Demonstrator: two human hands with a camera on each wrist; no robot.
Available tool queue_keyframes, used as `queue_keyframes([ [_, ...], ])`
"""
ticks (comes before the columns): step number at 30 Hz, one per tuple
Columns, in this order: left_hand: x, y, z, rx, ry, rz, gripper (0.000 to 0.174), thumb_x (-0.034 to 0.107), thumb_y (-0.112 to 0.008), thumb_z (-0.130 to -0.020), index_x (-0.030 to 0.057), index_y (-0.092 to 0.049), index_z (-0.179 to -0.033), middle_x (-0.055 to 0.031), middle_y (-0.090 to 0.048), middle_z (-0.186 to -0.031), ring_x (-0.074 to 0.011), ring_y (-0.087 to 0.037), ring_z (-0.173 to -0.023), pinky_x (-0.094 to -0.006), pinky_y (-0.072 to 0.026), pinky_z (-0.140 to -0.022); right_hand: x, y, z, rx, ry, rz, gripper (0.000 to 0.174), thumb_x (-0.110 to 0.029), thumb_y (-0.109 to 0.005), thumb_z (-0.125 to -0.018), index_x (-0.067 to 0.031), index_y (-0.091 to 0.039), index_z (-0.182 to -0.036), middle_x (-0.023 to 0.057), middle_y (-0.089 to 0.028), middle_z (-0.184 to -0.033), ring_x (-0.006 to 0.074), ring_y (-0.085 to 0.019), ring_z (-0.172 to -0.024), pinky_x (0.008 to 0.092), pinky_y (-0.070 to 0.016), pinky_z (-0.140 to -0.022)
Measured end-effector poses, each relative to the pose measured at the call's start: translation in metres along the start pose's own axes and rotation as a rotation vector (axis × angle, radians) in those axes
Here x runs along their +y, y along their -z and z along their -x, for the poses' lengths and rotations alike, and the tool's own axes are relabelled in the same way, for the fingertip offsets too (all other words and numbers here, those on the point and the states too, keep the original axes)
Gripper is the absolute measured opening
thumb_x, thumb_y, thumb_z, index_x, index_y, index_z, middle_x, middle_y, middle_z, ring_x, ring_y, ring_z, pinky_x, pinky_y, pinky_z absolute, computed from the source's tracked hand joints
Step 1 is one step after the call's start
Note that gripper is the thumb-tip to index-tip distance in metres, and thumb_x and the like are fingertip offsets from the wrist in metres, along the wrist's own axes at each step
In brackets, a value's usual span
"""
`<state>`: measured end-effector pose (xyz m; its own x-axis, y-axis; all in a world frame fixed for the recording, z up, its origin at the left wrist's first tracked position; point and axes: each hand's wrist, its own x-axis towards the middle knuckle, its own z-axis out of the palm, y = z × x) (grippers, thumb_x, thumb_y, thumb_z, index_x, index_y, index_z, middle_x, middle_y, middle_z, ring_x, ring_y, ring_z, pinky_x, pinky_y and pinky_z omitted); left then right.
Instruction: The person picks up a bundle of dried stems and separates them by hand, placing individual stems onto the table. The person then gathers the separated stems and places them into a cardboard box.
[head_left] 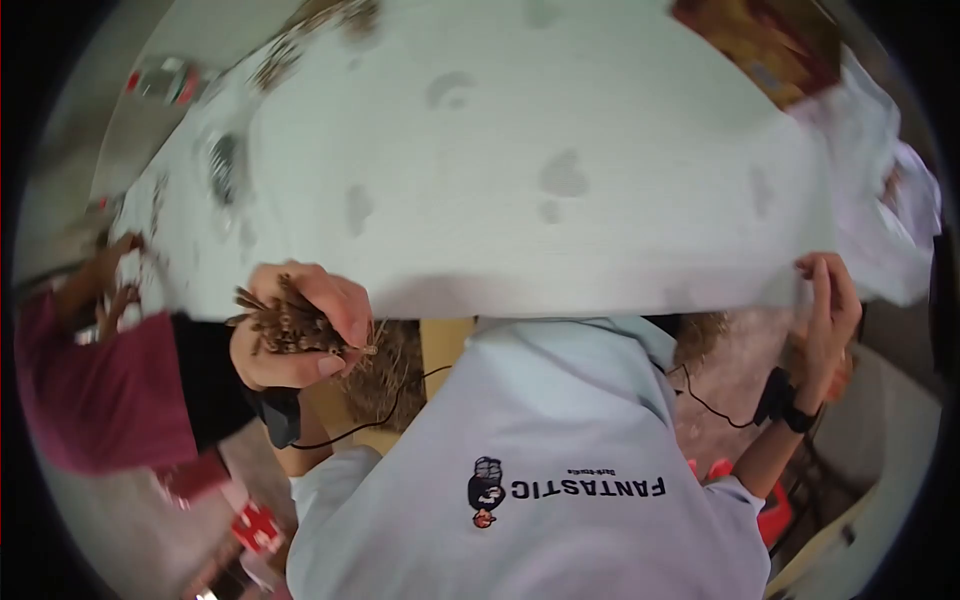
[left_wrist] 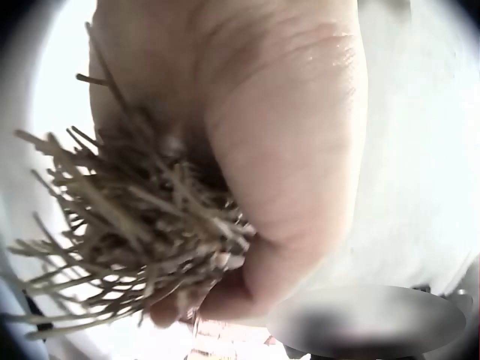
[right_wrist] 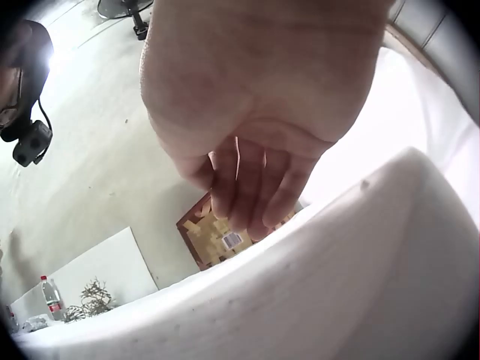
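Observation:
My left hand (head_left: pixel 305 320) grips a bundle of thin brown stems (head_left: pixel 292 325) above the near edge of the white cloth (head_left: pixel 500 200). In the left wrist view the stems (left_wrist: pixel 135 217) fan out from between thumb and fingers of the left hand (left_wrist: pixel 285 142). At the right end of the cloth's near edge is my right hand (head_left: pixel 832 315), its fingers loosely bent and holding nothing. The right wrist view shows the right hand (right_wrist: pixel 262 112) with fingers extended beside the white cloth (right_wrist: pixel 360 277).
A clear bottle (head_left: pixel 165 80) and a transparent item (head_left: pixel 222 165) lie at the left. At the far right are a red-and-gold box (head_left: pixel 770 45) and a white plastic bag (head_left: pixel 870 180). Another person's maroon sleeve (head_left: pixel 110 390) reaches in from the left, hands near the cloth.

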<state>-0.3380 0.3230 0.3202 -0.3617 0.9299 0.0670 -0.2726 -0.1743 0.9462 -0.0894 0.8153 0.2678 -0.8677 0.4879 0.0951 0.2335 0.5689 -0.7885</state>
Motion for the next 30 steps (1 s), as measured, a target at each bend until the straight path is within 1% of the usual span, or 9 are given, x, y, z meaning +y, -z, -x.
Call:
queue_keyframes([
  [3, -0.01, -0.029, 0.091, 0.438, 0.217, 0.135, 0.034, -0.008, -0.072, -0.074, -0.0059, -0.062, -0.106, -0.0151, -0.066, -0.082, -0.0229, -0.065, -0.073, -0.0318, -0.0531, -0.062, -0.002, -0.003, -0.008, 0.006, 0.032, -0.011, 0.02, -0.01, -0.051, -0.105, 0.0062, -0.062, -0.099, 0.0056, -0.064, -0.093, 0.0119, -0.058, -0.086, 0.0261, -0.0468, -0.081],
  [8, -0.094, -0.033, 0.21, 0.793, 0.612, 0.031, 0.026, 0.0, -0.069, -0.086, -0.0034, -0.062, -0.111, -0.0117, -0.068, -0.09, -0.0188, -0.066, -0.079, -0.0317, -0.0547, -0.068, 0.013, -0.013, -0.022, 0.0, 0.083, 0.01, 0.021, -0.011, -0.051, -0.105, 0.0059, -0.062, -0.099, 0.0055, -0.063, -0.091, 0.012, -0.057, -0.084, 0.0253, -0.0464, -0.079],
  [10, -0.16, -0.021, 0.237, 1.23, 0.632, -0.146, 0.024, 0.008, -0.066, -0.092, -0.0024, -0.063, -0.114, -0.0095, -0.069, -0.097, -0.0148, -0.066, -0.082, -0.031, -0.0554, -0.073, 0.019, -0.011, -0.027, 0.015, 0.07, 0.034, 0.022, -0.012, -0.052, -0.105, 0.0058, -0.062, -0.098, 0.0053, -0.062, -0.089, 0.012, -0.056, -0.083, 0.025, -0.0458, -0.078],
  [16, -0.312, 0.012, 0.255, 1.204, 0.557, -0.415, 0.052, 0.008, -0.066, -0.092, -0.001, -0.045, -0.139, -0.019, -0.056, -0.134, -0.0272, -0.056, -0.124, -0.0393, -0.0474, -0.1, 0.035, -0.007, -0.041, -0.023, 0.064, 0.017, 0.021, -0.014, -0.052, -0.105, 0.0045, -0.062, -0.1, 0.0036, -0.06, -0.087, 0.0103, -0.053, -0.079, 0.0234, -0.0433, -0.073],
  [18, -0.328, 0.017, 0.237, 0.827, 0.992, -1.268, 0.065, 0.02, -0.063, -0.095, 0.0011, -0.032, -0.15, -0.0231, -0.033, -0.155, -0.036, -0.033, -0.144, -0.0467, -0.0307, -0.116, 0.037, -0.01, -0.042, -0.013, 0.037, 0.03, 0.02, -0.014, -0.052, -0.105, 0.0032, -0.062, -0.1, 0.002, -0.058, -0.085, 0.0091, -0.051, -0.077, 0.0226, -0.0413, -0.07],
  [23, -0.41, 0.022, 0.24, 0.598, 1.221, -1.452, 0.07, 0.031, -0.059, -0.097, 0.0022, -0.029, -0.153, -0.025, -0.022, -0.16, -0.0414, -0.021, -0.148, -0.0509, -0.0203, -0.12, 0.033, -0.025, -0.04, 0.01, 0.059, 0.002, 0.019, -0.014, -0.052, -0.105, 0.0009, -0.059, -0.095, -0.0007, -0.054, -0.081, 0.0077, -0.046, -0.073, 0.0221, -0.0369, -0.065],
  [25, -0.431, 0.032, 0.236, 0.357, 1.521, -1.47, 0.077, 0.041, -0.055, -0.096, 0.0029, -0.026, -0.156, -0.027, -0.021, -0.16, -0.043, -0.02, -0.148, -0.0546, -0.02, -0.119, 0.033, -0.034, -0.037, 0.013, 0.074, -0.004, 0.019, -0.012, -0.053, -0.104, 0.0003, -0.056, -0.091, -0.0006, -0.05, -0.078, 0.0082, -0.044, -0.07, 0.0234, -0.035, -0.063],
  [27, -0.446, 0.049, 0.237, 0.224, 1.568, -1.435, 0.081, 0.041, -0.057, -0.093, 0.0023, -0.023, -0.156, -0.0284, -0.019, -0.16, -0.045, -0.018, -0.149, -0.0573, -0.0209, -0.118, 0.023, -0.039, -0.044, 0.06, 0.115, -0.025, 0.019, -0.012, -0.053, -0.104, 0.0, -0.055, -0.089, -0.0005, -0.049, -0.076, 0.0085, -0.042, -0.069, 0.0241, -0.0341, -0.062],
  [30, -0.419, 0.06, 0.236, 0.301, 1.453, -1.29, 0.092, 0.048, -0.062, -0.088, 0.0048, -0.018, -0.157, -0.0307, -0.018, -0.159, -0.0476, -0.016, -0.148, -0.0609, -0.0235, -0.116, -0.007, -0.046, -0.039, -0.013, 0.114, 0.224, 0.019, -0.01, -0.055, -0.101, 0.0009, -0.051, -0.086, 0.003, -0.046, -0.073, 0.0104, -0.04, -0.067, 0.0266, -0.0329, -0.06],
])
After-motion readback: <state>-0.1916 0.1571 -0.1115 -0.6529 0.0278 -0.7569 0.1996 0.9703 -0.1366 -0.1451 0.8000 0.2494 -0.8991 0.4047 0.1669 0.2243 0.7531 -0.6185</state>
